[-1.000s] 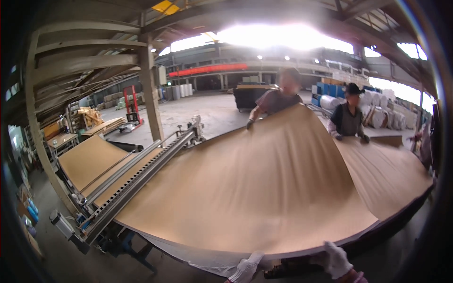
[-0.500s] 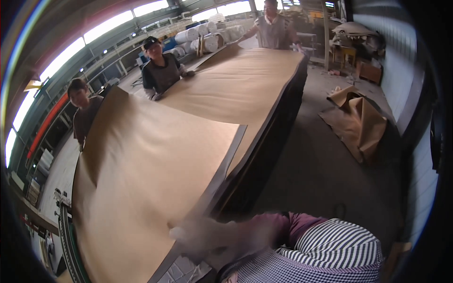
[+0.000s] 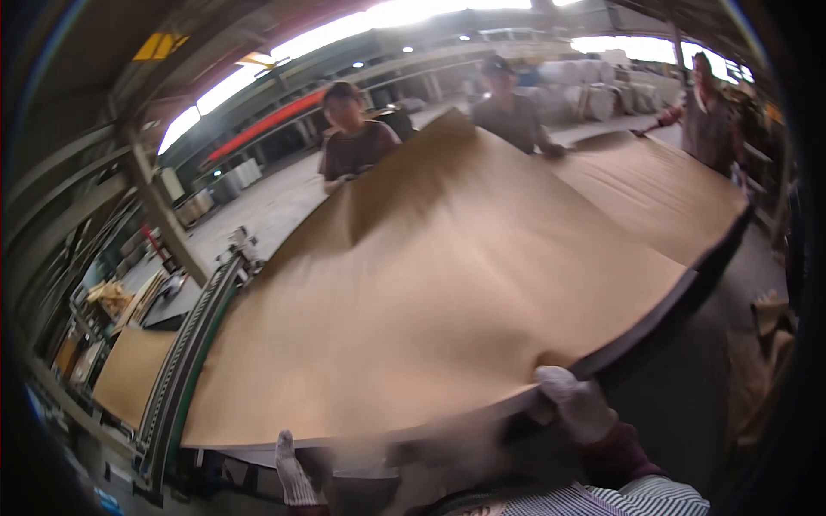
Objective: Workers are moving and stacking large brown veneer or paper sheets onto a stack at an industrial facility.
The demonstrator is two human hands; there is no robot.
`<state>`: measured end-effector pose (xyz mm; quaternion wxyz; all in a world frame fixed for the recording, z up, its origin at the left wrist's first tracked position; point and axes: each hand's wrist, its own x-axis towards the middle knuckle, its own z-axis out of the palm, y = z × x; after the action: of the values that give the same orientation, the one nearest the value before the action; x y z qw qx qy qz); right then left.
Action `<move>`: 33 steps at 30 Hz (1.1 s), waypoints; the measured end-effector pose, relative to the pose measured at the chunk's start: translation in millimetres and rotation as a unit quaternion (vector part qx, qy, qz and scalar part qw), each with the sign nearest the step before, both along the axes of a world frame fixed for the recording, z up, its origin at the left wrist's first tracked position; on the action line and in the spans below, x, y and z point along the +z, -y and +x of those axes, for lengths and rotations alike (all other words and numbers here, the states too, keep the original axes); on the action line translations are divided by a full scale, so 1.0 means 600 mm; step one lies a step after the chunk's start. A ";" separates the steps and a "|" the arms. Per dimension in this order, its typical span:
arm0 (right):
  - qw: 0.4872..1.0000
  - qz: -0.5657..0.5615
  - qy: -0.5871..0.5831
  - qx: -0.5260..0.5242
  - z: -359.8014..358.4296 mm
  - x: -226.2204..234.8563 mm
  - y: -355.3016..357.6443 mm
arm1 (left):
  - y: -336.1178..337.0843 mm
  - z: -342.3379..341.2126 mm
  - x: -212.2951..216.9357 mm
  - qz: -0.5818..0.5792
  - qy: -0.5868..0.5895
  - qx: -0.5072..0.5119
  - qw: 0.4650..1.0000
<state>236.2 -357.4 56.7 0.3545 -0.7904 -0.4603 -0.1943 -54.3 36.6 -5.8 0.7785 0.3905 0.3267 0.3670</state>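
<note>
A large tan sheet point(image 3: 447, 301) with a dark border spreads before me, raised to a peak at its far side. My right hand point(image 3: 575, 402), in a pale glove, is closed on its near right edge, and the sheet puckers there. My left hand point(image 3: 294, 473), also gloved, is at the near left edge with its thumb over the rim. The left fingers are hidden below the sheet. Another tan sheet point(image 3: 650, 185) lies beyond, to the right, partly covered by the first.
A person point(image 3: 357, 142) stands behind the peak, a second person point(image 3: 512, 112) to their right, and a third person point(image 3: 710, 129) at the far right. A long green-edged rail point(image 3: 194, 357) runs along the left. A crumpled brown sheet point(image 3: 770, 344) lies at the right; white rolls point(image 3: 594, 86) are stacked behind.
My view has swung left, so the people and sheets appear farther right. My left hand has come into view at the near edge. The right hand still grips the tan sheet.
</note>
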 end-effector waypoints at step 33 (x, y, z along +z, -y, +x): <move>0.913 0.325 -0.121 -0.214 0.118 -0.003 0.129 | 0.151 0.090 -0.014 -0.007 -0.012 -0.056 0.998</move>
<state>306.7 -435.0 55.0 0.5947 -0.7287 -0.1448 -0.3072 -0.3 -53.9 -14.3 0.7967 0.4067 0.3163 0.3159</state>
